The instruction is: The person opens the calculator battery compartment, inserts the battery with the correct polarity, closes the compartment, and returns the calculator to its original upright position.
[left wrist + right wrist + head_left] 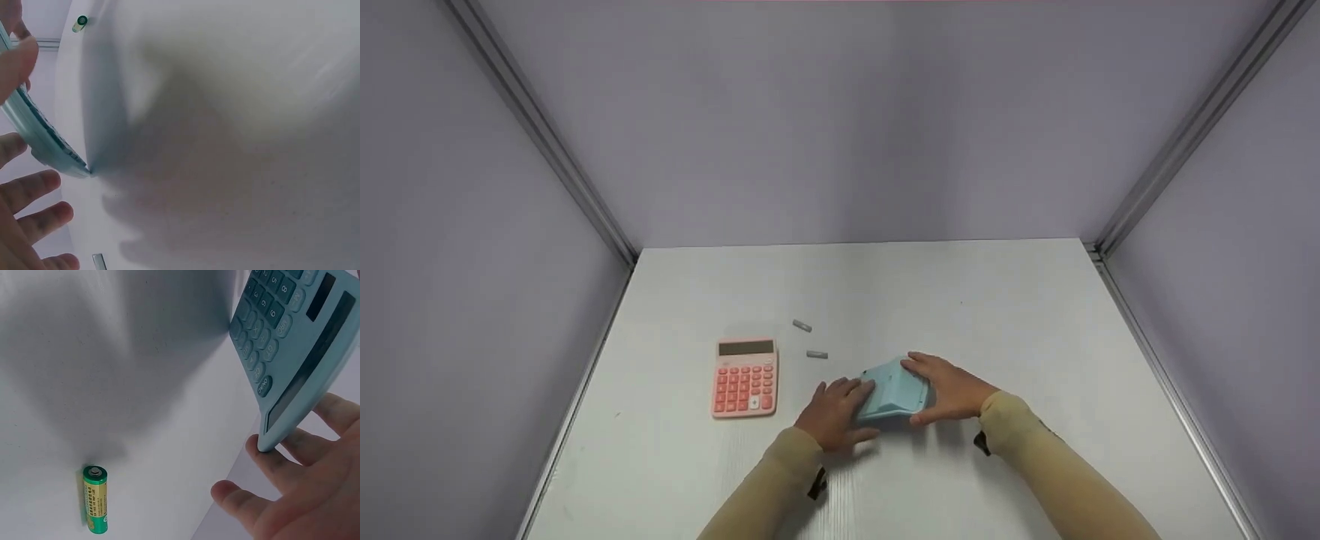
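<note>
The blue calculator (896, 391) is tilted, keys downward, over the near middle of the worktop (1035, 315), right of the pink calculator (745, 379). The right hand (956, 390) grips it between thumb and fingers at its right end; the left hand (832, 416) only touches its left end, fingers fairly straight and spread. With so little hold on the left, the case could pivot or slip and knock its keys if the right grip loosened. A loose green battery (95, 500) could roll off if a finger brushed it.
</note>
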{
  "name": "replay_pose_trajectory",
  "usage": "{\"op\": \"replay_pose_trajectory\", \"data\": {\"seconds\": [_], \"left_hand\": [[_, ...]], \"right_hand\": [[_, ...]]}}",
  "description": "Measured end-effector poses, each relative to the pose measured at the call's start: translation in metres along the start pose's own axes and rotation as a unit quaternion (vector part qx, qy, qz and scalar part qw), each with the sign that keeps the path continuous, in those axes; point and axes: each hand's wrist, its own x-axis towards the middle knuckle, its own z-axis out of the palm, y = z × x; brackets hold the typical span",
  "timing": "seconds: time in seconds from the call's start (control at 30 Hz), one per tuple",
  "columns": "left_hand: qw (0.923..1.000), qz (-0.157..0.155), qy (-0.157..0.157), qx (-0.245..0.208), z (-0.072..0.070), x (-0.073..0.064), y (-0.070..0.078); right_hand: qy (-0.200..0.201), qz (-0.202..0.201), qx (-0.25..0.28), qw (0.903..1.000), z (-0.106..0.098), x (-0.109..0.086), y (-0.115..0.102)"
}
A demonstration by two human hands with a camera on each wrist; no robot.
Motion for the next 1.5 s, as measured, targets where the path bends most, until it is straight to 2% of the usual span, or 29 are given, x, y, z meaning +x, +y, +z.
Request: {"op": "replay_pose_trajectory", "data": {"seconds": [0.13, 0.33, 0.6, 0.8, 0.93, 1.2, 1.5], "left_hand": [[0.9994, -0.005, -0.032, 0.017, 0.001, 0.006, -0.005], [0.9974, -0.011, -0.057, 0.043, 0.003, 0.009, -0.013], [0.997, -0.011, -0.072, 0.027, 0.0, 0.015, -0.014], [0.9964, -0.004, -0.076, 0.037, 0.002, 0.017, -0.015], [0.997, -0.006, -0.07, 0.03, 0.005, 0.017, -0.016], [0.9973, -0.033, -0.066, -0.001, 0.011, 0.015, -0.017], [0.9983, -0.025, -0.048, 0.021, 0.021, 0.014, -0.02]], "right_hand": [[0.0, -0.013, 0.001, 0.9999, 0.002, 0.001, 0.001], [-0.004, -0.04, -0.012, 0.9991, 0.008, 0.002, 0.003], [0.006, -0.065, -0.035, 0.9972, 0.015, 0.003, 0.005], [-0.001, -0.075, -0.066, 0.995, 0.02, 0.006, 0.006], [-0.006, -0.06, -0.077, 0.9952, 0.024, 0.007, 0.007], [-0.018, -0.027, -0.076, 0.9965, 0.037, 0.006, 0.014], [-0.014, 0.004, -0.064, 0.9978, 0.047, 0.005, 0.014]]}}
